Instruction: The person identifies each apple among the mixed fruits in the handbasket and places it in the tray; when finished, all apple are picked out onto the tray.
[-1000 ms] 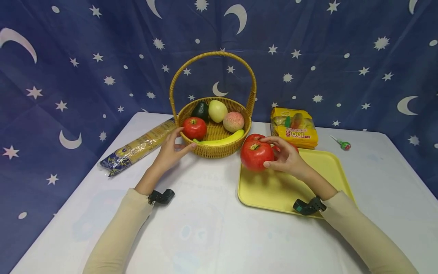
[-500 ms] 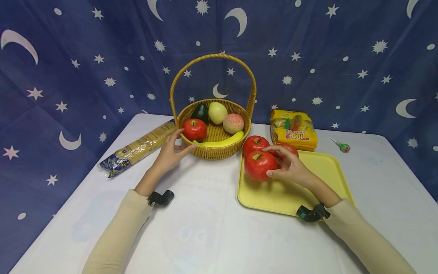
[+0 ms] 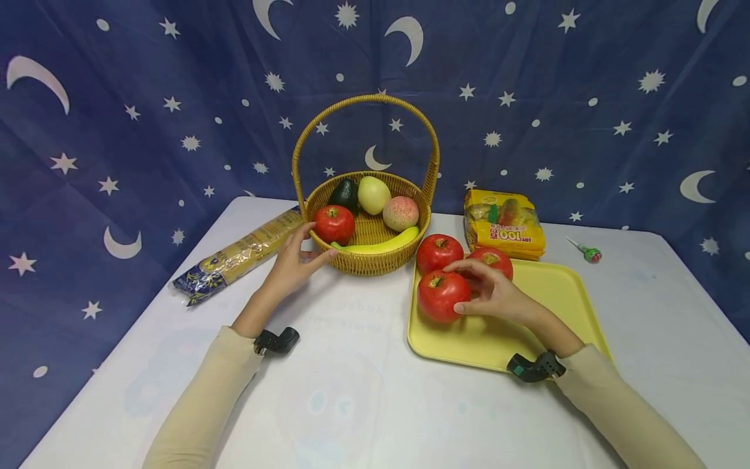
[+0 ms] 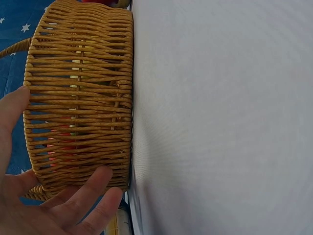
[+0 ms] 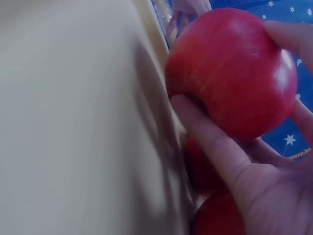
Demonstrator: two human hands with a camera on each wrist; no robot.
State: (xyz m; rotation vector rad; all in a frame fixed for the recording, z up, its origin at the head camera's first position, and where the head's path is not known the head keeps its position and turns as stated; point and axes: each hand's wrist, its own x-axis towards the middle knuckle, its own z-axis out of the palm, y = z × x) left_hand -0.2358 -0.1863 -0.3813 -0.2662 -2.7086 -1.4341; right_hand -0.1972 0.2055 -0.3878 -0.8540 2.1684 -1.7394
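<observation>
My right hand (image 3: 495, 293) holds a large red apple (image 3: 441, 298) by its right side, over the left part of a yellow tray (image 3: 527, 342). In the right wrist view, fingers and thumb curve round the apple (image 5: 230, 73); whether its underside touches the tray I cannot tell. Two more red apples, a rear one (image 3: 438, 250) and a right one (image 3: 493, 259), lie beyond it. My left hand (image 3: 293, 262) touches the left front of a wicker basket (image 3: 375, 264). In the left wrist view, its spread fingers rest on the basket's outer wall (image 4: 80, 107), the thumb at the rim.
In the basket are a red apple (image 3: 334, 224), an avocado (image 3: 344, 194), a pale yellow-green fruit (image 3: 374, 194), a peach (image 3: 401, 213) and a banana (image 3: 381, 246). A long noodle pack (image 3: 240, 254) lies left, a yellow snack bag (image 3: 505, 225) behind the tray, a lollipop (image 3: 587, 251) right.
My right hand has brought the apple nearer to me and lower over the tray, away from the two apples behind, which now show more fully. My left hand stays at the basket.
</observation>
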